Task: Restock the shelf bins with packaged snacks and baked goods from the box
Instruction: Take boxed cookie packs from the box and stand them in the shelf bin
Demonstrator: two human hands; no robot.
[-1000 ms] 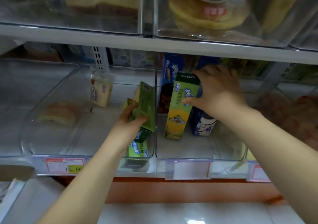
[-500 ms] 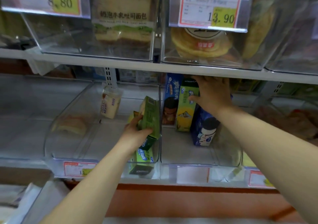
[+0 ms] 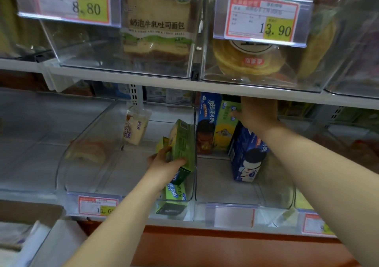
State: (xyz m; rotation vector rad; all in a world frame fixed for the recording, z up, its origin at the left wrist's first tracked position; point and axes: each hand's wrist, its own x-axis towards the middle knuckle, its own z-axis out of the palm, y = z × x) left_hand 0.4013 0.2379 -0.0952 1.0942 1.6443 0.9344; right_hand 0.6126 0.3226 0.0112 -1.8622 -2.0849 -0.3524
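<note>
Gripping green box [image 3: 182,141] in left hand [image 3: 164,166]; right hand [image 3: 257,113] clasps upright green carton [image 3: 224,123] top.

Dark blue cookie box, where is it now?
Head view, right of centre: the dark blue cookie box stands in the lower clear bin, beside the green box the right hand grips.

Clear glossy plastic bins [image 3: 131,184], printed cardboard snack boxes [image 3: 183,143], matt white shelf [image 3: 225,89]
</note>
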